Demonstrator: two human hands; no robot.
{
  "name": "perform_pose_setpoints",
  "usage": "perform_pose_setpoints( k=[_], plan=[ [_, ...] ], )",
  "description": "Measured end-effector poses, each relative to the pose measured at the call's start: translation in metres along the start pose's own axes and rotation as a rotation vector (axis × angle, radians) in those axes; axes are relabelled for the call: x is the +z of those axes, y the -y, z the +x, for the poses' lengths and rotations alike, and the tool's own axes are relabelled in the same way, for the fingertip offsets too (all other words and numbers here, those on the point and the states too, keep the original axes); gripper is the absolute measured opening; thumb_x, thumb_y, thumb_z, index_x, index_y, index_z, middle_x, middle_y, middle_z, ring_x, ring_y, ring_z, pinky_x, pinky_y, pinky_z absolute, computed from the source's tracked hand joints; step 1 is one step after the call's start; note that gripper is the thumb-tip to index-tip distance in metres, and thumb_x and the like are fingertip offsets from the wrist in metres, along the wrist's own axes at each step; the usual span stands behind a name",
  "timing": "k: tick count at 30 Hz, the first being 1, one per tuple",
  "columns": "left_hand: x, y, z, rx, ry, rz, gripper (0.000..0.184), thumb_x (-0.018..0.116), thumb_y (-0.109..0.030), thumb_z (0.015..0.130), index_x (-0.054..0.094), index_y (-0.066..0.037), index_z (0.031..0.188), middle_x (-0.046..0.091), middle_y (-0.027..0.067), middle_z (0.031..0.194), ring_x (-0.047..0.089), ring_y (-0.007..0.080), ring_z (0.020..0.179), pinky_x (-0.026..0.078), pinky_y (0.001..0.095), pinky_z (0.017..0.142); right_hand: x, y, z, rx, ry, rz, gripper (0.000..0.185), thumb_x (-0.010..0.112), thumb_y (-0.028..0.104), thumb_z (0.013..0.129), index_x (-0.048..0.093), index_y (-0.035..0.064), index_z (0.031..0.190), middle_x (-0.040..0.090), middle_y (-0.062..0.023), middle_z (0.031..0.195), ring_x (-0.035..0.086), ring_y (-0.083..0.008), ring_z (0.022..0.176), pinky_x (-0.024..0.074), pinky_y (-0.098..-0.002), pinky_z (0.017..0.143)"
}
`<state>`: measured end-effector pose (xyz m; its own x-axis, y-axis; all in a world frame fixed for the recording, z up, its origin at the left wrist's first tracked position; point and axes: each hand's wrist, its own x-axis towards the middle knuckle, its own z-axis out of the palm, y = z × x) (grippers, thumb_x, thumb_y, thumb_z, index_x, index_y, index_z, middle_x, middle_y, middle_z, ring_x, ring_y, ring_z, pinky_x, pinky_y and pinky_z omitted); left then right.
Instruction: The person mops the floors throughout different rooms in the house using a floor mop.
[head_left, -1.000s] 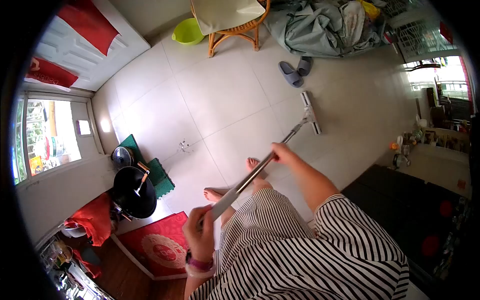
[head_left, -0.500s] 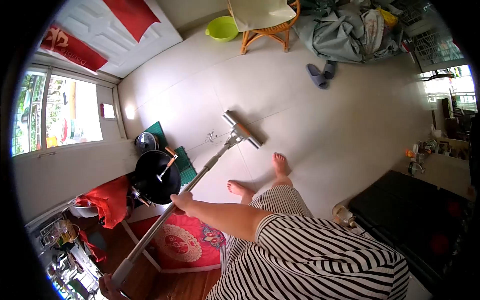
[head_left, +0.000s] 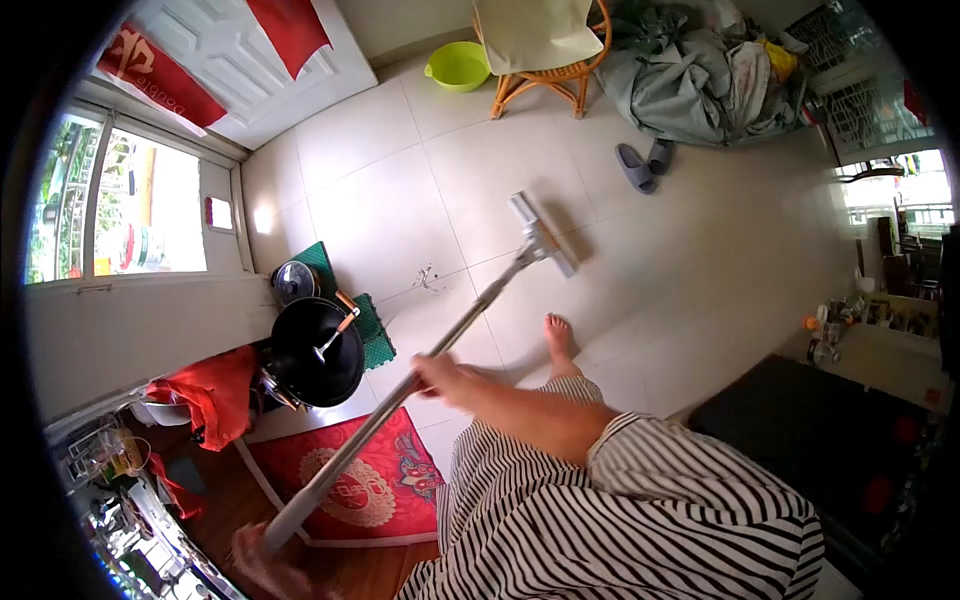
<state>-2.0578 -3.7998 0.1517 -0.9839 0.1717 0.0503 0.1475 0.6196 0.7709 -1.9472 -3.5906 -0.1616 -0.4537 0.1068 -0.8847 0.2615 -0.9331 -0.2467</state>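
We log the mop (head_left: 464, 325) mid-frame; our right hand (head_left: 440, 380) curls its fingers round the pole. Left hand (head_left: 265, 565), lower left: finger state indeterminable, blurred. Risk: wide leftward swing knocks the wok (head_left: 300, 350).

Right hand (head_left: 440, 378) closed, left hand (head_left: 270, 563) blurred

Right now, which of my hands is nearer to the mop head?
Your right hand, midway up the pole from the mop head; your left hand is at the pole's far end.
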Motion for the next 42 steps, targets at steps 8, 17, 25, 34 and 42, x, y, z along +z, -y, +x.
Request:
perform_pose_setpoints(
  k=[8,17,25,34,42],
  plan=[
    [0.183,0.007,-0.100,-0.163,0.591,-0.226,0.008,0.057,-0.007,0.083,0.059,0.001,0.081,0.056,0.0024,0.072,0.048,0.0066,0.067,0.039,0.0210,0.058,-0.232,0.112,0.045,0.019,-0.486,-0.322,0.017,0.047,0.016,0.073,0.050,0.0039,0.061,0.050,-0.0097,0.052,0.045,-0.0178,0.039,0.0356,-0.0310,0.035],
    [0.065,0.071,0.001,-0.205,0.185,-0.049,0.014,0.058,-0.014,0.082,0.056,-0.002,0.074,0.052,0.0024,0.070,0.048,0.0110,0.065,0.041,0.0258,0.060,-0.054,-0.001,0.103,0.034,-0.280,-0.049,0.016,0.051,0.015,0.075,0.047,0.0004,0.070,0.049,-0.0108,0.057,0.046,-0.0196,0.042,0.0330,-0.0318,0.033],
    [-0.089,0.062,0.112,0.135,-0.113,0.152,0.020,0.056,-0.017,0.085,0.053,0.000,0.076,0.042,0.0011,0.073,0.042,0.0111,0.070,0.037,0.0242,0.069,0.170,-0.041,0.061,0.088,-0.046,0.023,0.027,0.054,0.018,0.076,0.044,-0.0045,0.088,0.058,-0.0181,0.076,0.060,-0.0259,0.055,0.0528,-0.0346,0.044],
    [-0.083,-0.004,0.094,0.317,-0.215,0.158,0.024,0.050,-0.020,0.088,0.049,-0.002,0.072,0.040,0.0014,0.069,0.040,0.0124,0.067,0.035,0.0251,0.067,0.162,-0.009,0.011,0.120,0.145,0.045,0.021,0.055,0.026,0.078,0.053,0.0068,0.070,0.057,-0.0086,0.060,0.053,-0.0168,0.047,0.0413,-0.0283,0.041],
    [-0.036,0.047,0.057,0.025,0.100,-0.042,0.021,0.056,-0.013,0.083,0.047,-0.003,0.067,0.043,-0.0003,0.063,0.041,0.0079,0.062,0.034,0.0235,0.060,0.060,-0.028,0.045,-0.024,-0.158,-0.107,0.021,0.051,0.018,0.076,0.051,-0.0028,0.076,0.056,-0.0151,0.063,0.055,-0.0215,0.047,0.0411,-0.0322,0.036]
  ],
)
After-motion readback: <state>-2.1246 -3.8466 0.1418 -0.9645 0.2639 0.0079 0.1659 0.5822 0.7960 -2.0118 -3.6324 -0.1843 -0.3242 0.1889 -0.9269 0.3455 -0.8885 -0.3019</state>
